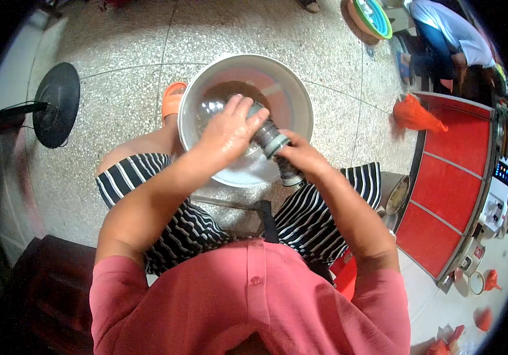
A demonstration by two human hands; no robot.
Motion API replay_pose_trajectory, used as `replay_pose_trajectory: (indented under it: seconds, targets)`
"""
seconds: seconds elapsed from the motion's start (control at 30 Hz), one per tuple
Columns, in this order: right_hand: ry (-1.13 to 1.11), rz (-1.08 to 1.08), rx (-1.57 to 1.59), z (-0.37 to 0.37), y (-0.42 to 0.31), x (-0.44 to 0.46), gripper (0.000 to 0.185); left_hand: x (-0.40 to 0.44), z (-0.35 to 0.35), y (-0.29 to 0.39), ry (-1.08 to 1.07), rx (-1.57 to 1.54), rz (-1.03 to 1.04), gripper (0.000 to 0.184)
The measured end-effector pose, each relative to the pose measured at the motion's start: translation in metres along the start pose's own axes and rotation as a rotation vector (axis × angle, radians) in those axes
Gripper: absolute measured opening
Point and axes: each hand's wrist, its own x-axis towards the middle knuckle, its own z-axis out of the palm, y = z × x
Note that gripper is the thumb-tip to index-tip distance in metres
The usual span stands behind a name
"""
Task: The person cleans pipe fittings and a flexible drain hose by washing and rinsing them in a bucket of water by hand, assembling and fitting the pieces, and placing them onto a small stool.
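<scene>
Over a wide metal basin (307, 118) with water in its bottom, a long ribbed grey cylinder with pale green bands (273, 144) is held at a slant. I cannot make out what exactly it is. My left hand (232, 127) looks wet and is closed over its upper end, inside the basin's rim. Around its lower part, my right hand (300, 155) is closed, with the fingers partly hidden. The cylinder's lower end sticks out past the near rim, close to my right knee.
A black round fan-like object (56, 105) stands at left. Right of me are a red-panelled cabinet (452, 192) and an orange plastic bag (416, 113). Another person (452, 29) bends at upper right, near stacked coloured basins (369, 18). A metal pot (396, 192) stands beside my right knee.
</scene>
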Motion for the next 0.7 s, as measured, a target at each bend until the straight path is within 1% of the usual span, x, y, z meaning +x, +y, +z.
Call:
replay_pose_trajectory:
  seconds: [0.07, 0.17, 0.27, 0.3, 0.33, 0.4, 0.43, 0.5, 0.53, 0.57, 0.6, 0.63, 0.67, 0.7]
  targets:
    - [0.055, 0.065, 0.017, 0.011, -0.004, 0.008, 0.038, 0.003, -0.003, 0.007, -0.025, 0.040, -0.010, 0.063]
    - [0.049, 0.080, 0.060, 0.017, -0.004, 0.022, 0.032, 0.002, -0.002, 0.007, -0.041, 0.114, -0.069, 0.060]
    - [0.060, -0.077, -0.202, 0.008, -0.005, 0.049, 0.033, 0.001, -0.020, 0.020, 0.074, 0.104, 0.019, 0.059]
    - [0.108, -0.205, -0.548, 0.005, -0.003, 0.069, 0.034, -0.003, -0.032, 0.028, 0.079, 0.106, 0.034, 0.058]
    - [0.096, -0.281, -0.514, -0.006, 0.027, 0.097, 0.036, -0.009, -0.039, 0.033, -0.036, 0.064, 0.032, 0.059]
    - [0.271, -0.185, -0.821, 0.017, 0.003, 0.110, 0.036, -0.024, -0.050, 0.036, -0.263, -0.025, 0.012, 0.060]
    - [0.247, -0.170, -0.856, 0.026, 0.012, 0.130, 0.035, -0.032, -0.052, 0.033, -0.379, -0.003, -0.006, 0.059]
    - [0.272, -0.118, -0.918, 0.054, 0.013, 0.151, 0.035, -0.043, -0.056, 0.026, -0.616, 0.039, -0.032, 0.058]
    - [0.277, -0.102, -0.968, 0.065, 0.023, 0.166, 0.037, -0.045, -0.058, 0.022, -0.558, 0.033, -0.024, 0.056]
    - [0.333, -0.199, -0.997, 0.073, 0.042, 0.179, 0.024, -0.046, -0.060, 0.018, -0.503, 0.027, -0.013, 0.055]
    - [0.385, -0.234, -0.999, 0.078, 0.061, 0.190, 0.023, -0.046, -0.060, 0.013, -0.450, 0.019, -0.001, 0.053]
    - [0.436, -0.268, -1.003, 0.083, 0.076, 0.199, 0.022, -0.046, -0.058, 0.008, -0.401, -0.054, -0.019, 0.049]
    - [0.487, -0.302, -1.006, 0.086, 0.093, 0.210, 0.021, -0.044, -0.058, 0.004, -0.385, -0.074, -0.035, 0.048]
    - [0.547, -0.266, -0.936, 0.088, 0.122, 0.231, 0.023, -0.043, -0.060, 0.001, -0.372, -0.094, -0.054, 0.047]
